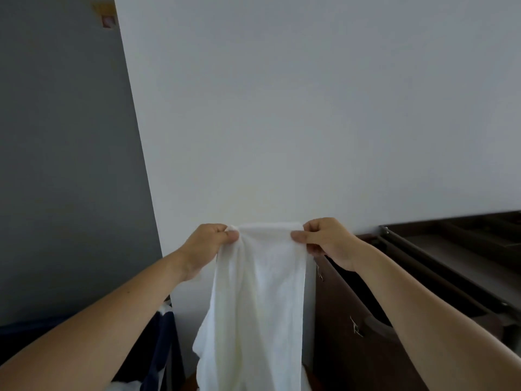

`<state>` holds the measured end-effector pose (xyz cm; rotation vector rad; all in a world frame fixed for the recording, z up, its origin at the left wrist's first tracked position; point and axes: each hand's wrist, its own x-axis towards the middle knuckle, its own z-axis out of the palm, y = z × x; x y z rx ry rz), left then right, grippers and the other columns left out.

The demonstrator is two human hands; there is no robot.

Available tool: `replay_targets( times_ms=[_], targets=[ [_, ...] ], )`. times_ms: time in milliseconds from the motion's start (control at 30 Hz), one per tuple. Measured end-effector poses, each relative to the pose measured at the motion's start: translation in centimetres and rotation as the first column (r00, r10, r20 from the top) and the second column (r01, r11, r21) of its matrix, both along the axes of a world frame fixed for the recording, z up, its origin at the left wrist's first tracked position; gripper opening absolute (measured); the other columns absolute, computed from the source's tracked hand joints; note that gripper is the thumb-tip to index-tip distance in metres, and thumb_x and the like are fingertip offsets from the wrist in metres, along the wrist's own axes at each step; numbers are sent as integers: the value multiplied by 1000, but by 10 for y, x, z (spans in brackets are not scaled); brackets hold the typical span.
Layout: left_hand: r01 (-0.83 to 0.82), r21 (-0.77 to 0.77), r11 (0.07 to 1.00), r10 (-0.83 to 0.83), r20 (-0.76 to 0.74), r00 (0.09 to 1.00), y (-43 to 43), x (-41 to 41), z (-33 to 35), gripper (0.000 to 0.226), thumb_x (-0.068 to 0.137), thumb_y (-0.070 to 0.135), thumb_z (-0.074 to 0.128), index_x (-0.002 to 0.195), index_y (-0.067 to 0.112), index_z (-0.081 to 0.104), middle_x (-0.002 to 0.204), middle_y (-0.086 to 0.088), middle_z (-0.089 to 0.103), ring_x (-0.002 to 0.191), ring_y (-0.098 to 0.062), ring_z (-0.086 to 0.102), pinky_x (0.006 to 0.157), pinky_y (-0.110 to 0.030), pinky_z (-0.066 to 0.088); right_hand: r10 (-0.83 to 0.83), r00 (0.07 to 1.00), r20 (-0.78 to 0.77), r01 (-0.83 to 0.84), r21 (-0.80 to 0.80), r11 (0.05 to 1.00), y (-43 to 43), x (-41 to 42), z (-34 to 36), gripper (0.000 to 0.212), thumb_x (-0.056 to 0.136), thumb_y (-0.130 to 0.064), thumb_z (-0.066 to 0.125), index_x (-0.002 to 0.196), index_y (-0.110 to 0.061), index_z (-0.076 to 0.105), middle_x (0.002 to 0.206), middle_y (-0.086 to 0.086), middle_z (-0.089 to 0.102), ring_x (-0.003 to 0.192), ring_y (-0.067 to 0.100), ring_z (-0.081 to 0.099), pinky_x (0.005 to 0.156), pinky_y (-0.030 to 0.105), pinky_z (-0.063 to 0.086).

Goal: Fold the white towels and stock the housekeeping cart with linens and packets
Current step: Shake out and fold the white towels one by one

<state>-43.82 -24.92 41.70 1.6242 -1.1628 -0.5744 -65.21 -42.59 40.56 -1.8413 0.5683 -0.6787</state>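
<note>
A white towel [259, 300] hangs lengthwise in front of me, held up by its top edge. My left hand [210, 244] pinches the top left corner between thumb and curled fingers. At the top right corner, my right hand [327, 239] pinches the cloth the same way. The two hands are level and about a towel's width apart. The towel's lower end runs out of the frame at the bottom.
A white wall [310, 108] stands close ahead, with a grey wall [64, 165] to the left. Dark brown wooden furniture [423, 277] with rails fills the right side. A dark blue cloth [160, 348] hangs at the lower left behind the towel.
</note>
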Motion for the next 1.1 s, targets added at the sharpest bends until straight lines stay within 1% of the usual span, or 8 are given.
replay_targets(
  times_ms=[133,267,433,533,733,833,1000,1100],
  targets=[
    [-162,23,987,160,51,986,-11,-6,-12,33,97,23,60,79,-4,64,79,-7,64,75,-23,57,74,-34,43,-154,963,220,139,81,987,11,17,-8,19,89,-22,74,77,-9,68,74,5,69,70,19,63,67,31,54],
    [-315,14,949,313,91,945,-14,-13,-15,45,96,22,57,58,16,35,60,0,36,59,-19,36,60,-30,28,-377,921,95,388,-164,907,26,35,-17,21,90,-29,68,78,-12,70,62,-2,61,57,13,52,56,28,43],
    [-192,89,977,173,187,967,-15,-35,-18,36,102,27,49,71,8,52,72,-13,52,66,-25,53,67,-45,51,-371,929,1,329,-465,822,60,62,-25,38,95,-31,56,67,-6,63,59,7,60,56,21,49,57,34,42],
    [-157,118,981,130,209,969,-14,-42,-18,44,103,33,42,72,4,54,73,-16,57,67,-27,54,68,-40,50,-317,948,-35,239,-583,777,70,71,-28,42,101,-31,48,67,-9,59,57,-1,55,61,21,49,60,36,41],
    [69,155,985,-61,-56,997,-2,-41,-15,41,88,22,36,85,9,74,97,-19,73,85,-25,69,85,-41,58,-188,975,-117,88,-576,813,67,67,-27,41,99,-38,49,76,-9,67,71,5,66,72,24,60,68,40,50],
    [188,191,964,-160,-149,976,2,-33,-13,48,77,32,33,85,-6,59,98,-24,67,88,-31,61,91,-45,54,-141,977,-159,43,-505,862,60,61,-28,38,86,-54,62,78,-18,68,76,-2,69,75,18,64,69,36,52],
    [278,257,926,-233,-192,953,-1,-31,-1,41,75,38,30,102,11,44,99,-17,50,89,-32,48,95,-45,52,-197,960,-198,66,-524,849,62,56,-28,30,75,-53,72,80,-25,64,80,-7,69,77,14,65,69,37,57],
    [239,250,938,-212,-130,969,-4,-36,-1,29,81,35,28,87,11,42,86,-16,50,84,-31,46,95,-45,51,-289,939,-186,134,-577,806,68,57,-26,38,75,-59,66,78,-22,62,73,-6,67,70,16,63,59,34,51]
  ],
)
